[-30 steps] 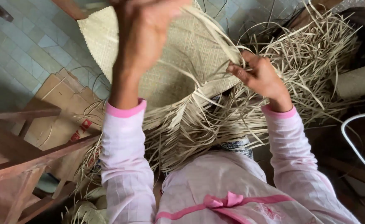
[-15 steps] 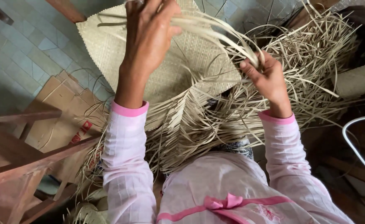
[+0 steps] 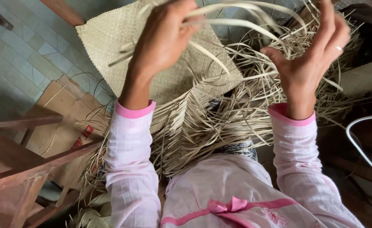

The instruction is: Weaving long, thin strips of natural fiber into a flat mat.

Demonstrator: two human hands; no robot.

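I saw the left hand (image 3: 162, 42) raised, fingers closed on several pale straw strips (image 3: 232, 21) running rightward from it. The right hand (image 3: 308, 63) was lifted, fingers spread apart, strips passing just beside them, above the woven mat (image 3: 110, 46).

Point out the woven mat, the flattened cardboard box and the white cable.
woven mat (image 3: 110, 46): head view, on its finished weave near the left corner.
flattened cardboard box (image 3: 61, 114): head view, on its brown top flap.
white cable (image 3: 355, 141): head view, on its curved bend at the right edge.
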